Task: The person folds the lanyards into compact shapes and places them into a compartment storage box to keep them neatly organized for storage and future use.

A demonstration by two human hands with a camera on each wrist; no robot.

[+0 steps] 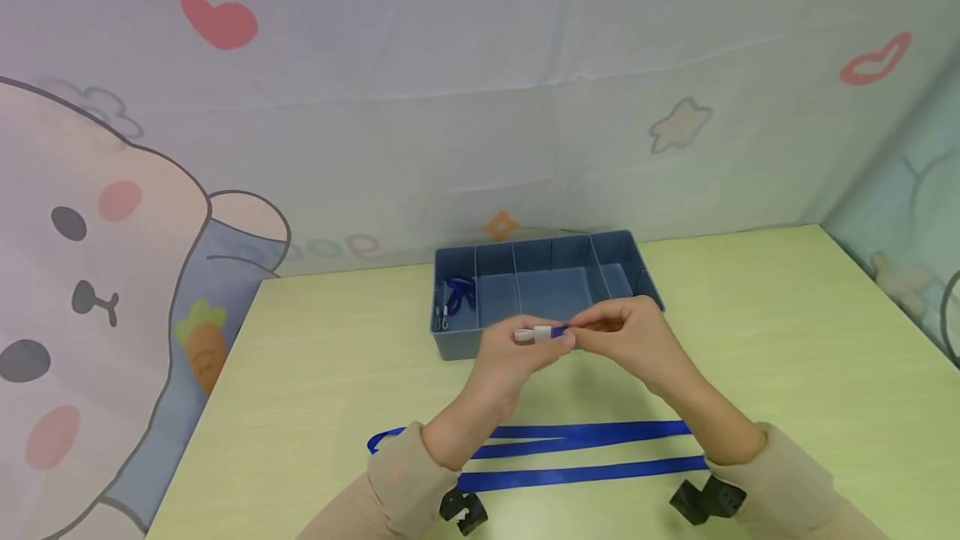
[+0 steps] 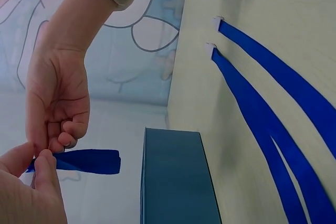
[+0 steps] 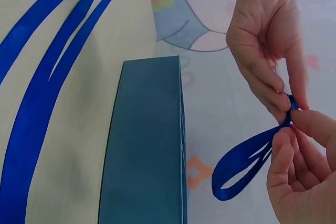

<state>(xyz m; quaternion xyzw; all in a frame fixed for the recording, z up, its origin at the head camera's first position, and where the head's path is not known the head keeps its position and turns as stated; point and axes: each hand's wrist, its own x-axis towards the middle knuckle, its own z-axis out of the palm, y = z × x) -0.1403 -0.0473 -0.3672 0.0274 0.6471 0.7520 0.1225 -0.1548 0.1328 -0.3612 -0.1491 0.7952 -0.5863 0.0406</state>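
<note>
Over the near edge of a compartment box, my two hands hold a folded blue lanyard (image 3: 228, 169) between their fingertips. My left hand (image 1: 504, 357) pinches it near its white end piece (image 1: 534, 333), which lies across the fingers. Thumb and fingertips of my right hand (image 1: 637, 344) pinch the blue strap right beside the left fingertips. In the right wrist view, a loop of strap hangs out from under the right fingers. The left wrist view shows the folded strap (image 2: 92, 161) sticking out past the pinch.
The grey-blue box (image 1: 457, 346) stands by the back wall cloth, with another coiled blue lanyard (image 1: 459, 294) in its left compartment. Long blue straps (image 1: 585, 472) lie across the table in front, below my forearms. White end pieces (image 2: 211, 51) show on them.
</note>
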